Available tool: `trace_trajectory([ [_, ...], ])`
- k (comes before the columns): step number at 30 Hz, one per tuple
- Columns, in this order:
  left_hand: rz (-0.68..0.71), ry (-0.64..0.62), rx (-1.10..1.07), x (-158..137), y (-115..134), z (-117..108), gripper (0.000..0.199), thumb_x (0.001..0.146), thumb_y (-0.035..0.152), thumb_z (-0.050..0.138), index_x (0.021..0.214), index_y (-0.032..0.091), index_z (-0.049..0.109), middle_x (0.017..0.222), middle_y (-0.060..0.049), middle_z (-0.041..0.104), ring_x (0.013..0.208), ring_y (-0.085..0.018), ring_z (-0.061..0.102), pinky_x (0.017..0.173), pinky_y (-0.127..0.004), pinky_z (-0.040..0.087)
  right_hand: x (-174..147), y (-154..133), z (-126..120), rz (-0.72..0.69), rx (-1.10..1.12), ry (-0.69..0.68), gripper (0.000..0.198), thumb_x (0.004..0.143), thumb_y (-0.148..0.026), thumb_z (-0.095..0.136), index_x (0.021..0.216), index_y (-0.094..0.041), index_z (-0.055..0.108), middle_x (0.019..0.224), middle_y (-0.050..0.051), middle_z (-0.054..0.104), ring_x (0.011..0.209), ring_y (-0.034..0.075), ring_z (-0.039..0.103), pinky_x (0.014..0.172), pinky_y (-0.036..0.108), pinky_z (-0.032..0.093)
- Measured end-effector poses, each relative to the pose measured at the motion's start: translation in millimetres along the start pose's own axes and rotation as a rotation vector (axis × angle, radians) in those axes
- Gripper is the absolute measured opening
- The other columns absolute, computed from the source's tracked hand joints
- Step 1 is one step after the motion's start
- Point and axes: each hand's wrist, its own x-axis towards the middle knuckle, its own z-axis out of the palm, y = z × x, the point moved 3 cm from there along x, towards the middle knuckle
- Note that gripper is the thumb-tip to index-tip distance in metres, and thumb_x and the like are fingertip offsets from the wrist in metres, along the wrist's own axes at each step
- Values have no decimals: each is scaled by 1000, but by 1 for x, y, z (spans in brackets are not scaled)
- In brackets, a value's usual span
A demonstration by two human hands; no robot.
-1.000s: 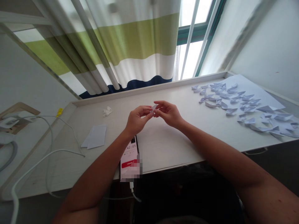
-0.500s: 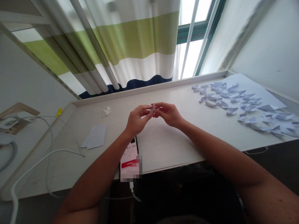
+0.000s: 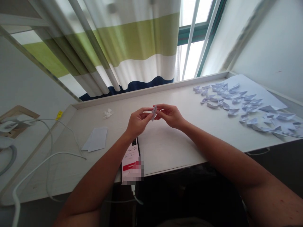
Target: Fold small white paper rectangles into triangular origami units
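Between my two hands is a small folded piece of white paper [image 3: 154, 113], held up above the white desk [image 3: 165, 148]. My left hand [image 3: 139, 121] pinches its left side between thumb and fingers. From the other side my right hand [image 3: 169, 115] grips it with the fingertips, the fingers bent and partly hidden behind the paper. Several folded paper boats [image 3: 233, 97] lie spread over the right part of the desk. Flat paper slips [image 3: 98, 139] rest to the left of my left hand.
A phone [image 3: 131, 160] with a cable plugged in lies under my left forearm at the desk's front edge. A crumpled white scrap [image 3: 108, 113] sits at the back left. White cables [image 3: 63, 154] cross the left side. A paper sheet [image 3: 258, 88] lies under some boats.
The folded paper has turned a little between my fingers, and more of it shows below the fingertips. Both hands stay in nearly the same place.
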Motion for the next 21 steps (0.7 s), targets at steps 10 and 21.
trace_trajectory([
  [10,53,59,41,-2,-9,5,43,92,33,84,131,22,71,129,-12,79,103,-25,84,92,-41,72,-6,-6,7,-48,-360,25,28,100,-42,68,118,-23,77,86,3,80,69,19,79,67,34,65],
  [21,134,37,213,-6,3,9,36,98,30,77,132,22,69,126,-11,80,103,-24,84,96,-42,70,-9,-10,14,-132,-732,55,20,95,-27,64,113,-23,73,88,4,82,66,19,72,66,32,54],
])
